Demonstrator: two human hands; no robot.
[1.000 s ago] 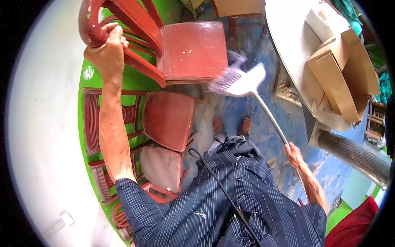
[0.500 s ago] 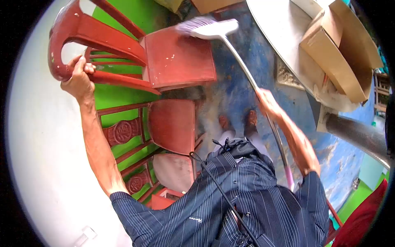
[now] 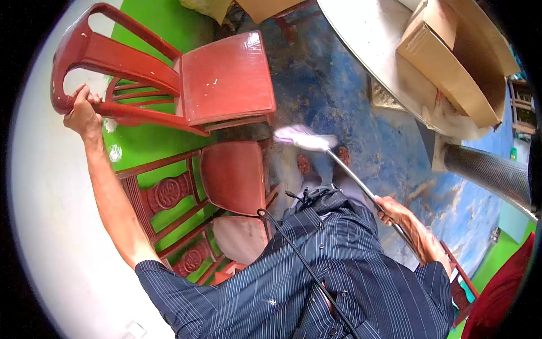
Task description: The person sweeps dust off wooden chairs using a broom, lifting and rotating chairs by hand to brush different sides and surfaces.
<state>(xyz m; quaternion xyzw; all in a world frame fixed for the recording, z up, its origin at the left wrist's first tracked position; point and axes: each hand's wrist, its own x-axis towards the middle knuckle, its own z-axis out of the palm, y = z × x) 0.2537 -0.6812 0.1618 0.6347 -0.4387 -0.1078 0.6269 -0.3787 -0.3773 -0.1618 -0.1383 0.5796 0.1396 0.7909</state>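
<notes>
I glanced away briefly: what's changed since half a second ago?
The broom head has swung away from the red chair's seat, back toward the person's feet, with the right hand drawn back too. Nothing was let go; the left hand still grips the chair's backrest.

Beyond the right hand (image 3: 392, 211) and to its right, a pale bench (image 3: 361, 39) bears an open cardboard box (image 3: 441, 73). A metal cylinder (image 3: 485, 176) lies right of that hand; something dark red (image 3: 502, 296) shows nearer the body. Right of the left hand (image 3: 83, 116), also nearer the body, are a carved-back chair (image 3: 234, 175) and a paler-seated chair (image 3: 240, 234).
</notes>
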